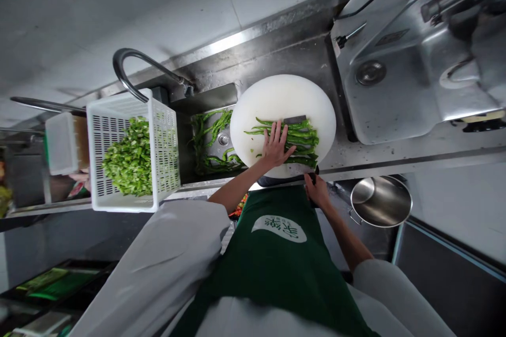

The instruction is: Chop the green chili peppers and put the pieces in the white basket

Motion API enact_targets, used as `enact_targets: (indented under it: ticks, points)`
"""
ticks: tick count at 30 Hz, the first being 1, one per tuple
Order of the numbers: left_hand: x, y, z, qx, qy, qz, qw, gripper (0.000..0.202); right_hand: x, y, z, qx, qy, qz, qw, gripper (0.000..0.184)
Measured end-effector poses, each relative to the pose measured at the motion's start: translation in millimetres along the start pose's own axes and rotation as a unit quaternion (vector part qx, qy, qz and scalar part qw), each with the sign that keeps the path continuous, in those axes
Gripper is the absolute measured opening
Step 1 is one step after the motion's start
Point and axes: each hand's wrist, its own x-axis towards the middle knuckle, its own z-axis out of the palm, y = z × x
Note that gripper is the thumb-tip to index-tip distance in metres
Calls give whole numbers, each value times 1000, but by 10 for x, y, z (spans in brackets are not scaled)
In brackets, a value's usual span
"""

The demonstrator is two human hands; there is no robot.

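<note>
A round white cutting board point(284, 95) lies on the steel counter. A bundle of long green peppers point(302, 139) lies across it. My left hand point(276, 145) rests flat on the peppers with its fingers spread. My right hand point(316, 189) is at the board's near edge, closed round a dark knife handle; the cleaver blade point(294, 120) shows beyond the peppers. I wear a green apron point(280, 258).
A sink point(213, 139) left of the board holds more green peppers under a curved faucet point(134, 71). A white plastic basket point(132, 150) of chopped greens stands further left. A steel machine point(415, 63) fills the right; a steel bowl point(381, 201) sits below the counter edge.
</note>
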Motion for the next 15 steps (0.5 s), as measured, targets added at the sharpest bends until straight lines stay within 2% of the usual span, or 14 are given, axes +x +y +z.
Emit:
enact_targets:
  ticks: [3,7,10,15]
  points:
    - [6,-93,-94,-3,5,-6,1000,84,5,-57,94,15,10,1,1000,50]
    - [-25,-299,-194,-3,12,-40,999,78,8,-58,93,-7,25,-1,1000,53]
    - [-72,-368,-143,2,9,-41,999,76,26,-77,113,-6,35,3,999,53]
    - [-103,-344,-14,8,19,-43,999,75,37,-70,156,12,14,1,1000,53]
